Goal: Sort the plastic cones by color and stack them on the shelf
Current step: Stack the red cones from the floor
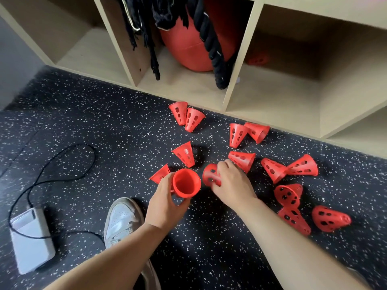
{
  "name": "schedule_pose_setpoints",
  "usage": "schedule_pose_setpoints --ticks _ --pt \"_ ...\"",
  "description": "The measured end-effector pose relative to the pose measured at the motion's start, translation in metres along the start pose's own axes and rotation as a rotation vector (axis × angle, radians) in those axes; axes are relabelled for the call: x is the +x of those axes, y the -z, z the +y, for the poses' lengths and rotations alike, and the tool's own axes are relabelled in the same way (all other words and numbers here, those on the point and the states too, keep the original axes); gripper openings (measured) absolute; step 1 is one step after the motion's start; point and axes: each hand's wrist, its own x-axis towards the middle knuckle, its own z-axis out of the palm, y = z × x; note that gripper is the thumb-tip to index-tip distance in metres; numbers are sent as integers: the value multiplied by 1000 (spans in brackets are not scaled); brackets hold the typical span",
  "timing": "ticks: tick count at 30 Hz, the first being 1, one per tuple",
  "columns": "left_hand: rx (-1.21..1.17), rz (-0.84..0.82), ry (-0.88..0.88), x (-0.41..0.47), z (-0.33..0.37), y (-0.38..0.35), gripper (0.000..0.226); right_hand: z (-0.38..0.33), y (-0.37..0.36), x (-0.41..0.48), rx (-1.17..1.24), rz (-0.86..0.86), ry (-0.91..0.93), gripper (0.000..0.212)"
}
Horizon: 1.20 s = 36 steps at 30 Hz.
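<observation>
Several red perforated plastic cones lie scattered on the dark speckled floor in front of a wooden shelf (240, 59). My left hand (167, 204) grips a red cone (186, 183) with its wide mouth facing up toward me. Just right of it, my right hand (232, 181) holds a second red cone (209, 174) lying on its side on the floor. Another cone (160, 174) sits behind my left hand, and one (241, 160) lies just beyond my right hand. A red cone (257, 59) sits deep in the right shelf compartment.
The middle shelf compartment holds a big red ball (188, 51) and thick black ropes (211, 42). A grey box (31, 237) with a black cable lies on the floor at the left. A white shoe (122, 220) stands under my left arm.
</observation>
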Motion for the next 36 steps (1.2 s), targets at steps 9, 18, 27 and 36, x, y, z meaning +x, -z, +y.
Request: schedule_pose_setpoints --ticks 9,18,27,36 --pt "10 -42 -42 -1 13 -8 65 22 4 -30 98 -71 -81 35" --pt "-36 -87 -82 -4 22 -26 64 -4 23 -58 505 473 117 48" --pt "-63 -120 -113 -6 45 -48 66 53 -9 -110 211 42 -91 56" --pt "-20 -114 -105 -11 44 -51 68 69 -12 -100 356 405 46 3"
